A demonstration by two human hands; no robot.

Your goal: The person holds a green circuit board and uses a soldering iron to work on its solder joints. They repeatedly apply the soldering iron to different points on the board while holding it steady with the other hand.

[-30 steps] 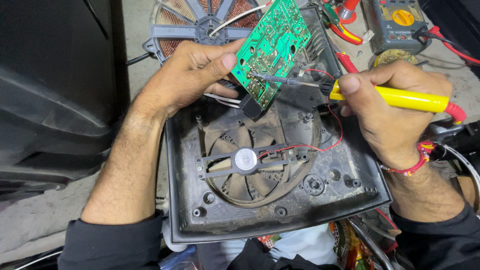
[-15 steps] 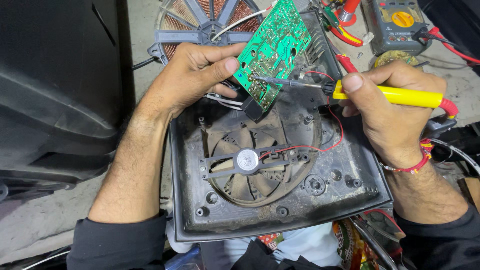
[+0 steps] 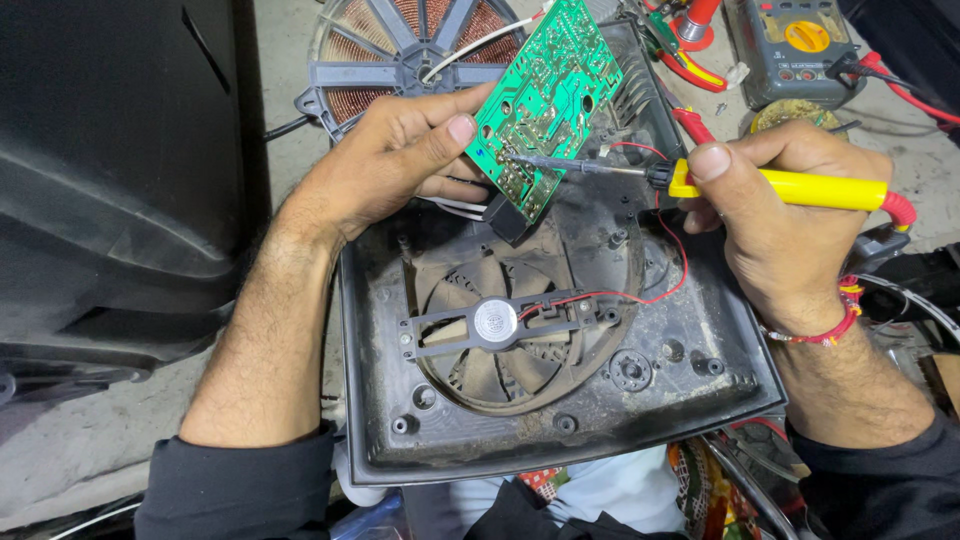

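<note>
Left hand [image 3: 390,165] pinches green circuit board [image 3: 545,105] tilted above fan housing [image 3: 560,340]; right hand [image 3: 790,215] grips yellow soldering iron [image 3: 780,188], tip on the board's lower face.

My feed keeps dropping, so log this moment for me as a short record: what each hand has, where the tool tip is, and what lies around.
left hand: left hand holds the green circuit board tilted up by its edge
right hand: right hand grips the yellow soldering iron like a pen
tip: on the board's lower solder side
below: dusty black housing with fan, red wire
behind: copper coil, multimeter
</note>
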